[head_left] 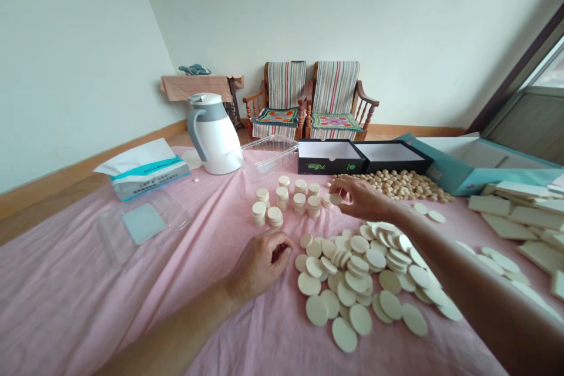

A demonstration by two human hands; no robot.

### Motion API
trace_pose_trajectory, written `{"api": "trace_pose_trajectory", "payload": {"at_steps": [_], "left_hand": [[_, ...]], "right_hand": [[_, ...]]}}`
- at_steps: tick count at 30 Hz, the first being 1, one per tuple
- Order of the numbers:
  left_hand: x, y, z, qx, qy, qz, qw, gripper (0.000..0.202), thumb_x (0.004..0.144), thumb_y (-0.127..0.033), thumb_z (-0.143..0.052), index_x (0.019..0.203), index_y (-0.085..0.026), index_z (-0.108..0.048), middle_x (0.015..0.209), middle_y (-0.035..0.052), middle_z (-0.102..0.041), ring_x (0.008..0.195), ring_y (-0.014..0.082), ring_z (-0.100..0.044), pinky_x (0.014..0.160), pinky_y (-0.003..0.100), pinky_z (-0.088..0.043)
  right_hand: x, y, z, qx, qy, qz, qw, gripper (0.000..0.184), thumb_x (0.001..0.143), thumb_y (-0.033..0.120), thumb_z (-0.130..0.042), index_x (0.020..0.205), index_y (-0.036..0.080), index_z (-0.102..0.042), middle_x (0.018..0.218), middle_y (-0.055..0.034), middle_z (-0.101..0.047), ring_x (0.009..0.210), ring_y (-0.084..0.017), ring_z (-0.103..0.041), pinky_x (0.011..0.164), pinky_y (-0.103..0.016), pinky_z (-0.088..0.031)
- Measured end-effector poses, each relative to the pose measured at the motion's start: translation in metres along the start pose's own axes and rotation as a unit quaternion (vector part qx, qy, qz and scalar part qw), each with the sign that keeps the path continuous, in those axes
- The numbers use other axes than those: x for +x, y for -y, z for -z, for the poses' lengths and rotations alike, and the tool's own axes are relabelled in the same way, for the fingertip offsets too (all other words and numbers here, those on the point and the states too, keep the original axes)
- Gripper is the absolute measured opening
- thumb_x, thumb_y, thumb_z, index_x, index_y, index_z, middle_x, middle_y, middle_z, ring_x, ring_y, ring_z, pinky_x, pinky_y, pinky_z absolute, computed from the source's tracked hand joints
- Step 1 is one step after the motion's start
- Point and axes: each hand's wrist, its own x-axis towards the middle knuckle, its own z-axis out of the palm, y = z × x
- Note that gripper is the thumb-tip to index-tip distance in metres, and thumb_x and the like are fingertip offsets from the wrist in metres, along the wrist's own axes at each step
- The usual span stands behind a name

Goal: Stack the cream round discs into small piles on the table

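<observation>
My right hand [362, 198] reaches forward over the pink tablecloth [79, 294] and pinches one cream round disc [335, 199] beside several short stacks of discs [286, 200]. My left hand [263, 261] rests on the cloth with its fingers curled closed; what is in it, if anything, is hidden. A loose heap of flat cream discs [365, 276] lies just right of the left hand and under my right forearm. Behind my right hand lies a pile of small tan beads [396, 184].
A white thermos jug [214, 132], a tissue pack [143, 170], a clear plastic tray [268, 153], two open black boxes [361, 155] and a teal box [471, 167] stand at the back. Cream rectangular tiles [515, 211] lie at right. Two wooden chairs [308, 100] stand by the wall.
</observation>
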Motion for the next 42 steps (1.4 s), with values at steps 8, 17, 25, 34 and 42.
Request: {"api": "trace_pose_trajectory", "payload": {"at_steps": [8,17,25,34,42], "left_hand": [[-0.001,0.002,0.000,0.004,0.002,0.004,1.000,0.017,0.079,-0.010,-0.048,0.081,-0.016,-0.064,0.077,0.0021,-0.062,0.070,0.0116,-0.054,0.064,0.022,-0.039],[-0.002,0.002,0.000,0.001,0.003,0.002,1.000,0.017,0.080,-0.011,-0.048,0.082,-0.017,-0.064,0.078,0.0025,-0.063,0.072,0.0125,-0.055,0.066,0.022,-0.040],[-0.001,0.001,0.001,0.007,0.001,0.000,1.000,0.016,0.080,-0.012,-0.048,0.081,-0.017,-0.064,0.078,0.0028,-0.063,0.071,0.0125,-0.055,0.064,0.022,-0.040],[-0.001,0.002,-0.001,0.002,-0.002,0.002,1.000,0.017,0.079,-0.011,-0.048,0.081,-0.017,-0.064,0.077,0.0021,-0.062,0.071,0.0120,-0.054,0.065,0.023,-0.039],[0.000,0.000,0.001,0.004,0.003,-0.004,1.000,0.017,0.079,-0.011,-0.046,0.080,-0.016,-0.063,0.076,0.0022,-0.061,0.070,0.0121,-0.054,0.065,0.023,-0.039]], "right_hand": [[0.024,-0.017,-0.008,-0.015,0.039,0.019,0.999,0.031,0.062,0.006,-0.050,0.089,0.016,-0.059,0.086,-0.0046,-0.057,0.072,-0.014,-0.053,0.067,-0.024,-0.039],[0.015,-0.021,-0.021,0.000,-0.033,-0.027,0.999,0.027,0.070,0.017,-0.052,0.096,0.015,-0.057,0.091,-0.0075,-0.062,0.081,-0.017,-0.057,0.072,-0.027,-0.042],[0.014,-0.016,-0.031,-0.012,-0.058,-0.036,0.998,0.019,0.074,0.021,-0.052,0.091,0.015,-0.056,0.090,-0.0075,-0.063,0.079,-0.017,-0.057,0.071,-0.026,-0.041],[0.008,-0.012,-0.023,0.006,-0.073,-0.031,0.997,0.032,0.068,0.012,-0.052,0.100,0.015,-0.056,0.096,-0.0082,-0.064,0.085,-0.018,-0.058,0.075,-0.027,-0.043],[-0.044,0.009,0.022,0.037,0.157,-0.036,0.986,0.021,0.068,0.016,-0.056,0.088,0.019,-0.062,0.090,-0.0051,-0.066,0.081,-0.019,-0.059,0.072,-0.028,-0.044]]}}
